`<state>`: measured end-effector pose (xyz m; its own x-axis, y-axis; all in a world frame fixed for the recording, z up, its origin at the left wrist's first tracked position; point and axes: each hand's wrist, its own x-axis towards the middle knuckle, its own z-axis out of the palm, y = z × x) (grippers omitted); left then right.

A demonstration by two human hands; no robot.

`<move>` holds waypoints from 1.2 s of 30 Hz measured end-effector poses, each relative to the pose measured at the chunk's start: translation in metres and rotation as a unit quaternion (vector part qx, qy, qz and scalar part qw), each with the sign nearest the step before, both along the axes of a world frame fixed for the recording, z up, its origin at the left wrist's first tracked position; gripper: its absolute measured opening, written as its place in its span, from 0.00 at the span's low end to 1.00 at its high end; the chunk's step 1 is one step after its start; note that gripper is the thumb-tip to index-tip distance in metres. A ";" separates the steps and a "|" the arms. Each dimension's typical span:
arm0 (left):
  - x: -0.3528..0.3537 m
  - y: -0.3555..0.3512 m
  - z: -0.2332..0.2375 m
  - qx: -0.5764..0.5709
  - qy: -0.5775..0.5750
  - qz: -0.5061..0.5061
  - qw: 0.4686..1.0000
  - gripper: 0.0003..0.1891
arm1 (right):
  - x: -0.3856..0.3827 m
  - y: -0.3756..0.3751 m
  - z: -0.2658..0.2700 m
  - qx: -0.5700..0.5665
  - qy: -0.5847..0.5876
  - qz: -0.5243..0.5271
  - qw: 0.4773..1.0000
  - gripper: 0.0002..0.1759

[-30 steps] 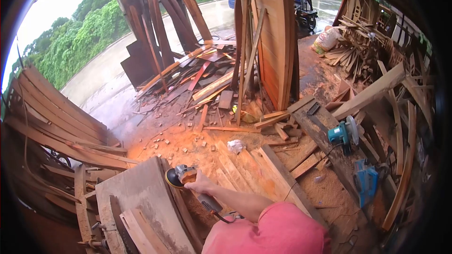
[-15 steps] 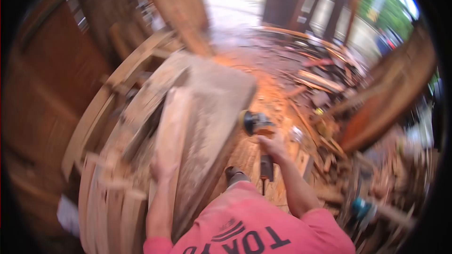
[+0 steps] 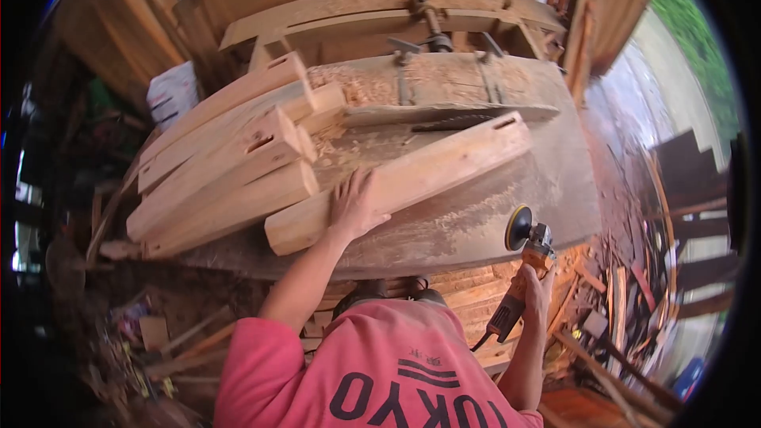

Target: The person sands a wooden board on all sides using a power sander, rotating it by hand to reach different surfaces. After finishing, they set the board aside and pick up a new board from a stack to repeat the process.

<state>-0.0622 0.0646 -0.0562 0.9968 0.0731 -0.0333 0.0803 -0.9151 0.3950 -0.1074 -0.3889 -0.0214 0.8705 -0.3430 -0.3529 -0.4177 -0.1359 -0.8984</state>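
My left hand (image 3: 357,204) lies across a pale wooden post (image 3: 444,166), fingers over its far edge and thumb on the near side. The post rests at a slant on the workbench (image 3: 559,190) and has a slot cut near its right end. My right hand (image 3: 538,289) is closed around an angle grinder (image 3: 511,307) fitted with a round sanding disc (image 3: 518,228). The disc is apart from the post, over the bench's near right edge. Left of my left hand, several similar posts (image 3: 230,166) lie side by side, some with slots in their ends.
A saw blade (image 3: 456,121) sticks up behind the post, beside a thin board (image 3: 380,115). A clamp (image 3: 432,24) and wood shavings (image 3: 349,83) are at the back. Scrap wood (image 3: 618,301) litters the floor at right. A white sack (image 3: 173,95) stands at left.
My view has turned left to face the bench. My left hand is still on the post, and my right hand still holds the grinder, now with its disc turned up.
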 end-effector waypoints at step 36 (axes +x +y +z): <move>-0.133 0.031 0.059 -0.778 0.105 0.386 0.484 0.29 | 0.008 0.355 0.055 -0.030 0.041 0.538 0.841 0.44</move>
<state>-0.1956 0.0953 0.0032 0.6554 0.1437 -0.7415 0.3499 0.8122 0.4668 -0.0996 -0.0339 0.0333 0.6620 0.6092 -0.4366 -0.0842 -0.5184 -0.8510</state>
